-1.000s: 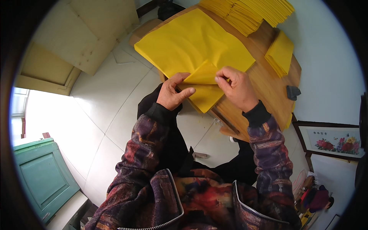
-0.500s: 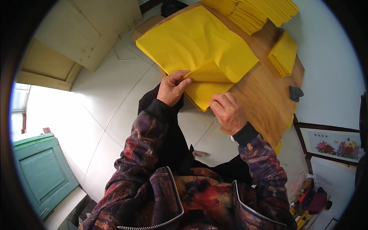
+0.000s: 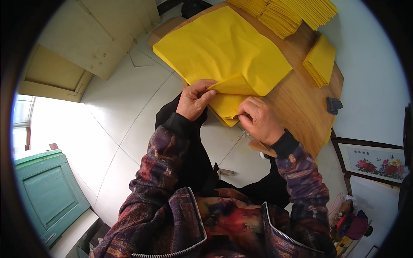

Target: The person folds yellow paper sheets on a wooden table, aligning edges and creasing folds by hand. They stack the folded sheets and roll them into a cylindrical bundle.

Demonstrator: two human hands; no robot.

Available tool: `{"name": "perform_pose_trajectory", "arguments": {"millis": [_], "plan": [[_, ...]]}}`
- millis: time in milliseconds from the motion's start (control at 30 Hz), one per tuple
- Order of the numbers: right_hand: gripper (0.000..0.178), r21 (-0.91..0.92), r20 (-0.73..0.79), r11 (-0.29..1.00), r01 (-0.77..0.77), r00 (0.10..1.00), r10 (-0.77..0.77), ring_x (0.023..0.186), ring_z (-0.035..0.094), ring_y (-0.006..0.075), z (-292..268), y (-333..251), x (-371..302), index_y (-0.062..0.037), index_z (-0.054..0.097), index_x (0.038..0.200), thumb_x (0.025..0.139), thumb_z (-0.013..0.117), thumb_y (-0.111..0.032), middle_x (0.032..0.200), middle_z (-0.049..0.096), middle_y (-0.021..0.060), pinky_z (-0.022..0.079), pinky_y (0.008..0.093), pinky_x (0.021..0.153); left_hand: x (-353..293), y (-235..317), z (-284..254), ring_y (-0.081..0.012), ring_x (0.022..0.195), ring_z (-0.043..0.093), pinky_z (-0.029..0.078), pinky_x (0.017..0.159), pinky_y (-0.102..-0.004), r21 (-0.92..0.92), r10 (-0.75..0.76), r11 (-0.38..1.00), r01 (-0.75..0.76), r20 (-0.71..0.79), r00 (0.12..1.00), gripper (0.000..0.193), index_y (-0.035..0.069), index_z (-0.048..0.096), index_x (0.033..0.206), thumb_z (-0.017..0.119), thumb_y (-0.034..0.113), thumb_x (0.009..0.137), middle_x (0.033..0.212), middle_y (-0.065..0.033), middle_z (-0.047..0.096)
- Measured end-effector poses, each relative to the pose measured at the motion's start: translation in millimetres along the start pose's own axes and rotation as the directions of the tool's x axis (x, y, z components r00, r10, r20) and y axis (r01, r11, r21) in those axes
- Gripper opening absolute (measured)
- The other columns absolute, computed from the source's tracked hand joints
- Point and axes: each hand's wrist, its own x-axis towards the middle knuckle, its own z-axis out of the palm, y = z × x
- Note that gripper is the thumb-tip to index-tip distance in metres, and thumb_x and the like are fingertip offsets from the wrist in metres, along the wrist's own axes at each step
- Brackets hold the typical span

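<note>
Yellow sheets [image 3: 223, 47], of paper or thin cloth, lie in a flat pile at the near end of a wooden table. My left hand [image 3: 194, 99] pinches the lifted edge of the top sheet between thumb and fingers, folding it back from the corner. Just to the right, my right hand [image 3: 258, 119] pinches the near corner of a yellow sheet beneath, which hangs past the table edge. Fingertips of the right hand partly cover that corner.
On the wooden table [image 3: 297, 99] stand stacks of folded yellow sheets [image 3: 279, 19] at the far side and a smaller folded bundle [image 3: 319, 60] at the right. A dark grey cloth piece [image 3: 333, 105] lies by the right edge. A green cabinet door [image 3: 51, 193] is at the left.
My right hand has shifted slightly right and up, lifting the near corner a little. My left hand keeps its pinch on the raised edge almost in place.
</note>
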Motion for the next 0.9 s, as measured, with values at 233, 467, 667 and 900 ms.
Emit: {"name": "perform_pose_trajectory", "arguments": {"millis": [233, 467, 667, 900], "plan": [[0.01, 0.259, 0.201, 0.936, -0.238, 0.961, 0.188, 0.069, 0.056, 0.016, -16, 3, 11, -0.001, 0.055, 0.081, 0.08, 0.065, -0.003, 0.077, 0.058, 0.006, 0.045, 0.0292, 0.062, 0, -5, -2, -0.0152, 0.095, 0.058, 0.044, 0.088, -0.0268, 0.006, 0.013, 1.0, -0.013, 0.011, 1.0, 0.02, -0.002, 0.063, 0.107, 0.061, 0.01, 0.091, 0.1, -0.0062, 0.064], [0.007, 0.293, 0.062, 0.924, -0.248, 0.969, 0.24, 0.068, 0.051, 0.0089, -26, -6, 28, -0.0016, 0.056, 0.082, 0.084, 0.063, -0.004, 0.072, 0.055, 0.0018, 0.043, 0.0236, 0.062, 1, -3, -3, -0.017, 0.097, 0.059, 0.044, 0.089, -0.0279, 0.029, 0.017, 0.999, -0.018, 0.03, 0.999, 0.022, -0.002, 0.063, 0.107, 0.059, 0.014, 0.093, 0.101, -0.0074, 0.064], [0.008, 0.31, -0.174, 0.907, -0.284, 0.921, 0.348, 0.07, 0.057, 0.0177, -18, -11, 35, -0.0009, 0.056, 0.084, 0.083, 0.063, -0.004, 0.075, 0.059, 0.0079, 0.046, 0.0294, 0.063, 0, 4, 1, -0.0178, 0.097, 0.059, 0.044, 0.089, -0.0281, 0.157, 0.121, 0.979, -0.127, 0.046, 0.992, 0.022, -0.002, 0.063, 0.107, 0.063, 0.013, 0.09, 0.101, -0.0084, 0.064], [0.018, -0.168, -0.351, 0.986, -0.026, 0.936, -0.035, 0.088, 0.057, 0.0319, -6, -15, -4, -0.0042, 0.06, 0.093, 0.075, 0.065, 0.0, 0.095, 0.059, 0.0116, 0.049, 0.0378, 0.076, -1, -3, 1, -0.013, 0.092, 0.059, 0.046, 0.085, -0.0257, -0.025, -0.067, 0.997, 0.066, -0.015, 0.998, 0.02, -0.002, 0.063, 0.108, 0.064, 0.007, 0.089, 0.097, -0.005, 0.065]]}}
